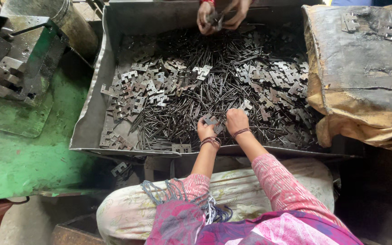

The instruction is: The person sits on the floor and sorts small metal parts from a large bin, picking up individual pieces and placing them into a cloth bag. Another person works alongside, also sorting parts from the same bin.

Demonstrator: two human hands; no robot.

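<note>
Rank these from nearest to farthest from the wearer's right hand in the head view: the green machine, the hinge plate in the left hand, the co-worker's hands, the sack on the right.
From the right hand:
1. Hinge plate, just left, in the left hand.
2. Sack, right of the tray.
3. Co-worker's hands, at the far end of the tray.
4. Green machine, far left.

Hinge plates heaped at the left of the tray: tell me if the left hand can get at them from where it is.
Probably yes. The left hand holds a plate over the pins, and only loose pins lie between it and the hinge plates inside the open tray.
</note>
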